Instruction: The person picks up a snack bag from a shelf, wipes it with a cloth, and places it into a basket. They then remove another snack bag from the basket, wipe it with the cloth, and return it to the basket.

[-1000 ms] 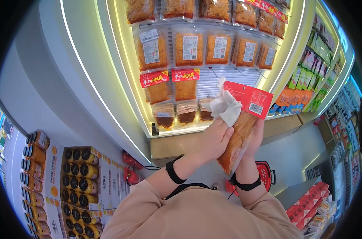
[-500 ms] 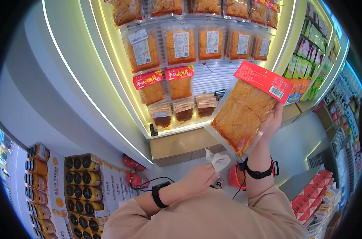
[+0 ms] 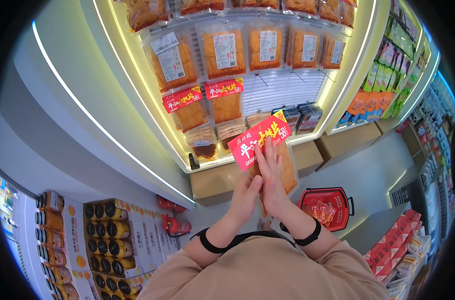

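Note:
A clear packet of orange-brown flat snack sheets with a red header card is tilted in front of my chest, its printed front toward me. My left hand is closed around its lower left side, thumb toward me and the other fingers partly hidden. Across the front lies my right hand, its fingers stretched up over the card and slightly apart. The two hands touch near the thumbs. I cannot see the white cloth from before.
A lit wall display holds hanging packets. A red basket with small red packs stands on the floor at right. Jars in boxes are stacked at lower left, near a fire extinguisher. Red boxes lie at lower right.
The packet has been turned from its back to its front and moved left and lower. My left hand has come up to hold it, while my right hand has shifted onto its front.

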`<state>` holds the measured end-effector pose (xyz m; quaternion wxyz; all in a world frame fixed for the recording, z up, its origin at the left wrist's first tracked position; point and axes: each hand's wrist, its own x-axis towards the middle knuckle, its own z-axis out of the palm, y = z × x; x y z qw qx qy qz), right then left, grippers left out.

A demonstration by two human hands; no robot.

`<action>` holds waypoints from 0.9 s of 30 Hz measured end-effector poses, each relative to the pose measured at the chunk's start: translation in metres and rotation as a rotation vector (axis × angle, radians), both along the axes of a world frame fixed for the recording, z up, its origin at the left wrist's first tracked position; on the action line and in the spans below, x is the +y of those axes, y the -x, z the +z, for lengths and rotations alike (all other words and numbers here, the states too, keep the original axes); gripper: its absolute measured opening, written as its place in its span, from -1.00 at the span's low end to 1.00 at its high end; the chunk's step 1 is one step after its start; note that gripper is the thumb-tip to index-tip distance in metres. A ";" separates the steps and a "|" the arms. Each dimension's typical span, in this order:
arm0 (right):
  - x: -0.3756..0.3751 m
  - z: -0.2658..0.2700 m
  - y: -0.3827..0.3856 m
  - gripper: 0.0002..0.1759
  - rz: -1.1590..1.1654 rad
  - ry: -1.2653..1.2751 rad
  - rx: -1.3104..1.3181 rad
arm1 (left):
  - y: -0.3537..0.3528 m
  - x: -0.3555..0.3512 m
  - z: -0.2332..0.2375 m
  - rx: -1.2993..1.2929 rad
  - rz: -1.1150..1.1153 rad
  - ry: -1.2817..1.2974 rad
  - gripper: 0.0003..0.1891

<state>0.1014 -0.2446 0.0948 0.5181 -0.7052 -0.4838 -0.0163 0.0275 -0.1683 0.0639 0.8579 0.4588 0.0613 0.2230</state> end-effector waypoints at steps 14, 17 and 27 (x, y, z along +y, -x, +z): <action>0.005 -0.065 -0.167 -0.81 0.232 -0.249 1.128 | -0.077 0.076 -0.019 0.455 0.396 -0.308 -0.79; 0.026 -0.074 -0.181 -0.92 0.127 -0.309 1.126 | -0.081 0.086 -0.059 0.566 0.447 -0.555 -0.77; 0.087 -0.069 -0.217 -0.89 0.215 -0.400 1.281 | -0.059 0.117 -0.056 0.979 0.505 -0.715 -0.72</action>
